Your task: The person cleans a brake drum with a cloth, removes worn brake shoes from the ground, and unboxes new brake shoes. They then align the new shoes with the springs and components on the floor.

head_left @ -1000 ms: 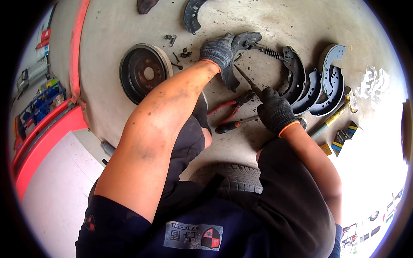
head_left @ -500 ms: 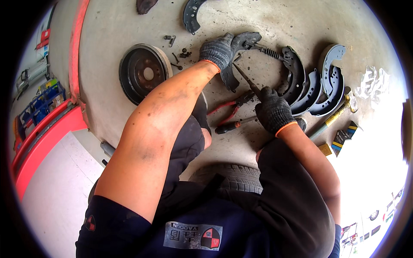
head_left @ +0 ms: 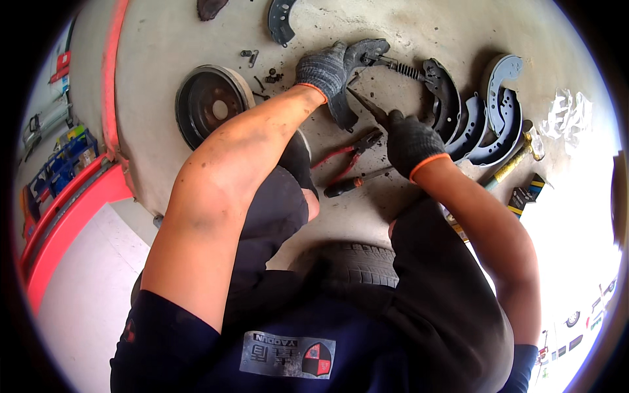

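My left hand, in a dark knitted glove with an orange cuff, is closed on a worn black brake shoe. A rod with a coil spring joins the shoe's upper end to a second curved brake shoe. My right hand, gloved alike, is closed round a dark tapered tool; its handle is hidden in my fist. The tool's narrow tip points up and left, close to the held shoe's inner side. Whether it touches anything there I cannot tell.
Red-handled pliers and a screwdriver lie below the shoes. A brake drum is at left, near small hardware. More brake shoes, a yellow-handled hammer and plastic wrapping are at right. A tyre is between my legs.
The whole view has shifted slightly, with the parts higher and a little left. My right hand has turned a little around the tool, which still points at the held shoe. My left hand keeps its grip.
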`<state>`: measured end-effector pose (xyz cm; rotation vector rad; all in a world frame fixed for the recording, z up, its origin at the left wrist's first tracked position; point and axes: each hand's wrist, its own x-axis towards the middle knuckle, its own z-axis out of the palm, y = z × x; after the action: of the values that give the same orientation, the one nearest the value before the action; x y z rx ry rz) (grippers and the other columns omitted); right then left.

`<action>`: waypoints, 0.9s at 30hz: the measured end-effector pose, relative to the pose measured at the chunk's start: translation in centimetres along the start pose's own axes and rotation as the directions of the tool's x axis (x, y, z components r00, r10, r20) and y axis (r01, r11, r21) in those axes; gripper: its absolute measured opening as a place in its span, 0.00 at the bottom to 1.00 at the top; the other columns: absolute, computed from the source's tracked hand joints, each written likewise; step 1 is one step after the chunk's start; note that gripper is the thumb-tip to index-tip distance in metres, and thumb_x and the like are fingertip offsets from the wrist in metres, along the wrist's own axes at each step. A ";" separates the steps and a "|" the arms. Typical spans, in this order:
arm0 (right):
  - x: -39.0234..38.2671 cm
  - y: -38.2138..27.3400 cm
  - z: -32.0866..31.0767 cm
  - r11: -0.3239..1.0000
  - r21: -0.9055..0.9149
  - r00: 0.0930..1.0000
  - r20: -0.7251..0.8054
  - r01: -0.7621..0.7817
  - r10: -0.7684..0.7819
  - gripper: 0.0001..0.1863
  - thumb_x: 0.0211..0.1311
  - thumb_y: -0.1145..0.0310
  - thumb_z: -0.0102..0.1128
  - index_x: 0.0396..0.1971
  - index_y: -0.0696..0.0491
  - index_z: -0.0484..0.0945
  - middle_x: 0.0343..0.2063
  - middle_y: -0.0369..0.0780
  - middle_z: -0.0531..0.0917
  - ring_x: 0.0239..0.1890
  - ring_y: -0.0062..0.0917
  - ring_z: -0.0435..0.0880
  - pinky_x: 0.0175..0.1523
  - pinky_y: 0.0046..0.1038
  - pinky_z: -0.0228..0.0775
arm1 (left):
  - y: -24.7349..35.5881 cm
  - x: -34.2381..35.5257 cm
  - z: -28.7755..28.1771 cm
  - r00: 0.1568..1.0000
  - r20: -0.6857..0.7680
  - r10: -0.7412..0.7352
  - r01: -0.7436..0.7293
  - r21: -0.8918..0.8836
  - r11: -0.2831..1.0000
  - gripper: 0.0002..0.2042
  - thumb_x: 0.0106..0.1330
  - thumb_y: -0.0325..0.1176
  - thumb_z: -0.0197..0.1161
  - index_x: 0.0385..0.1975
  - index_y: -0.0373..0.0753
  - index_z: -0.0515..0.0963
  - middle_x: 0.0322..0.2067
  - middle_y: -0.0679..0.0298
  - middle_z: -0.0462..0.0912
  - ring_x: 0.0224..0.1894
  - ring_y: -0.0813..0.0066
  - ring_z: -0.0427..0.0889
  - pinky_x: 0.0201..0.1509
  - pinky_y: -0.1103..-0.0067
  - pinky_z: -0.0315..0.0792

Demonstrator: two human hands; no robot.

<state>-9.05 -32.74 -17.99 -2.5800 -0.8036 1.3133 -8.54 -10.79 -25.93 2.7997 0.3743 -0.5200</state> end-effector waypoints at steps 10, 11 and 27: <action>1.8 0.5 0.0 0.997 0.042 0.997 0.029 0.066 -0.067 0.17 0.62 0.70 0.49 0.51 0.57 0.70 0.36 0.56 0.84 0.41 0.51 0.85 0.47 0.47 0.76 | 0.8 -0.1 0.4 0.998 0.007 0.057 -0.056 -0.036 0.998 0.25 0.75 0.53 0.39 0.47 0.41 0.77 0.38 0.49 0.86 0.42 0.48 0.85 0.49 0.57 0.76; 1.6 0.7 -0.2 0.996 -0.019 0.993 0.082 0.086 -0.084 0.17 0.63 0.69 0.49 0.50 0.57 0.71 0.37 0.55 0.85 0.43 0.50 0.85 0.49 0.46 0.77 | 0.5 0.3 0.2 0.993 0.016 0.114 -0.114 -0.026 0.993 0.26 0.76 0.54 0.37 0.48 0.40 0.77 0.40 0.48 0.85 0.42 0.47 0.85 0.50 0.57 0.76; -4.2 3.3 1.3 0.994 0.105 0.996 0.090 -0.020 0.011 0.21 0.60 0.62 0.59 0.50 0.57 0.72 0.35 0.57 0.84 0.40 0.52 0.84 0.47 0.49 0.75 | -2.9 -0.3 -2.7 0.960 0.185 0.208 -0.182 -0.148 0.972 0.24 0.67 0.48 0.58 0.52 0.32 0.76 0.49 0.41 0.80 0.51 0.43 0.79 0.56 0.61 0.73</action>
<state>-10.74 -37.87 -16.96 -2.4662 -0.7086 1.4437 -8.83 -7.32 -23.98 2.5927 0.0837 -0.6953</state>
